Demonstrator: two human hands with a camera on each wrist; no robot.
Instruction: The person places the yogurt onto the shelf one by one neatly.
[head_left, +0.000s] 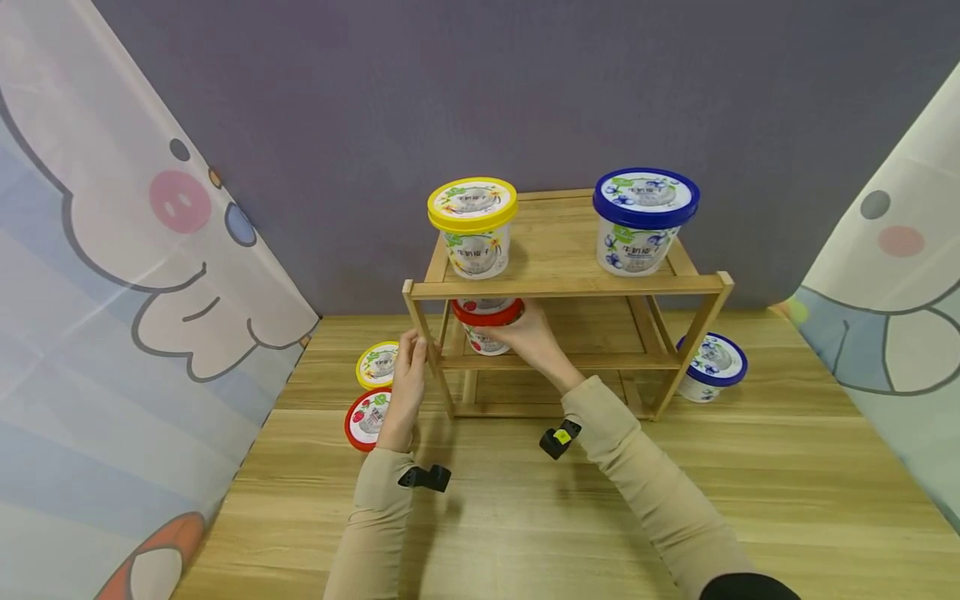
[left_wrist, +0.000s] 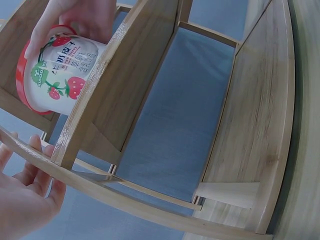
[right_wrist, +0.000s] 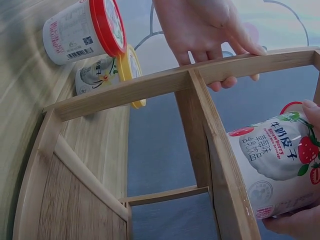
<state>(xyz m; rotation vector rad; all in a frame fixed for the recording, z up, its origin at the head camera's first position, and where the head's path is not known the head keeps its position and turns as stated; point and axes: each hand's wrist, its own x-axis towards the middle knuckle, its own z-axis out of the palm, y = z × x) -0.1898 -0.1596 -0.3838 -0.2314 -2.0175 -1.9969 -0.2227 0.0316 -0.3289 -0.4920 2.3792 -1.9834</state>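
My right hand [head_left: 537,340] reaches into the middle level of a wooden shelf rack [head_left: 566,289] and grips a white tub with a red lid [head_left: 487,337]. The strawberry print on that tub [left_wrist: 62,75] shows in the left wrist view, with fingers and thumb around its side near the lid. The top shelf hides part of the lid from above. At the rack's left side, my left hand [head_left: 406,385] holds the slanted side post [right_wrist: 145,86], thumb on one side and fingers reaching round the other.
On the top shelf stand a yellow-lidded tub [head_left: 474,225] at left and a blue-lidded tub [head_left: 645,221] at right. Left of the rack, another yellow-lidded tub [head_left: 377,364] and red-lidded tub [head_left: 366,418] sit on the wooden table [head_left: 495,517]. Another blue-lidded tub [head_left: 712,367] stands at right.
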